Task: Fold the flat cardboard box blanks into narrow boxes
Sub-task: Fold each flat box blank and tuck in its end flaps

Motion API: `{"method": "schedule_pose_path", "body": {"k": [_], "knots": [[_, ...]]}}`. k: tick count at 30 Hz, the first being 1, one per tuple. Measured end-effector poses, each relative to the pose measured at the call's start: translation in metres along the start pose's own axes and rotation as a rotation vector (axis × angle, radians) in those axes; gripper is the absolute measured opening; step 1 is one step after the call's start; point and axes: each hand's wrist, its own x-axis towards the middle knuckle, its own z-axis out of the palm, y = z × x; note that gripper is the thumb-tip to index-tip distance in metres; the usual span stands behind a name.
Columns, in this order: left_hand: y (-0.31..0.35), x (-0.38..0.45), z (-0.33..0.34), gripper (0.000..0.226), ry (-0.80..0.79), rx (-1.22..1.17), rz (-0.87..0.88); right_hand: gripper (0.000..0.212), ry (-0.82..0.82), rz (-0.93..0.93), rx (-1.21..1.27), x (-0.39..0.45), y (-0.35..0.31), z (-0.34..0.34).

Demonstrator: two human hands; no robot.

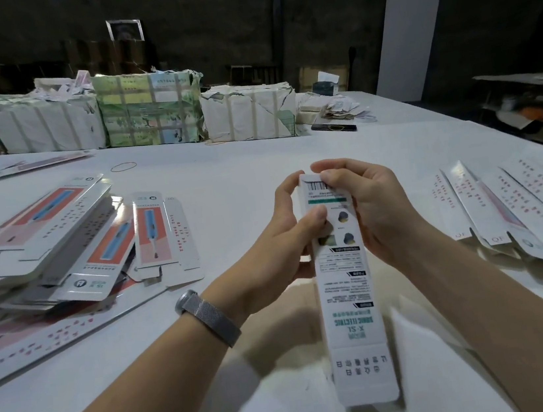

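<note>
a: far left of the white table (257,159), what is there?
b: a loose pile of flat blanks (41,250), pink and blue print facing up, fanned over one another. one blank (163,235) lies at the pile's right edge, flaps spread. a rubber band (123,166) lies on the table beyond the pile.

a: back edge?
b: wrapped bundles (150,109) in a row, strapped with tape, well apart from the hands.

a: left hand (284,235)?
b: a mesh wristband (208,318) on the wrist. fingers curled round the left side of the narrow box (348,299), thumb pressed on its printed face below the green stripe. it grips the box.

a: where is the box?
b: centre, held above the table between both hands, long axis running toward the camera, barcode end far, near flap still sticking out straight.

a: right hand (377,205)?
b: fingers curled over the far top end, fingertips at the barcode, palm along the right side. it holds the box too.

a: far right?
b: a row of folded boxes (505,209) lying side by side on the table, overlapping, near ends open.
</note>
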Motion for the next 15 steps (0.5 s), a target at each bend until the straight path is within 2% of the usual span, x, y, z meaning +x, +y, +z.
{"method": "schedule_pose_path", "body": {"k": [3,8,12,15], "knots": [[-0.0003,-0.0006,-0.0032,0.049,0.006,0.073,0.033,0.016,0.000,-0.027,-0.022,-0.0004,0.0001,0.0036],[-0.0021,0.0004,0.0013,0.049,0.030,0.135,0.101,0.020,0.051,-0.114,-0.041,-0.0009,-0.0027,0.0048],[-0.0018,-0.0017,0.0051,0.052,0.000,0.115,0.141,0.024,0.105,-0.162,-0.036,-0.0019,-0.0041,0.0053],[0.0005,-0.0047,0.0061,0.064,-0.035,0.097,0.157,0.024,0.124,-0.188,-0.041,-0.0029,-0.0058,0.0032]]}}
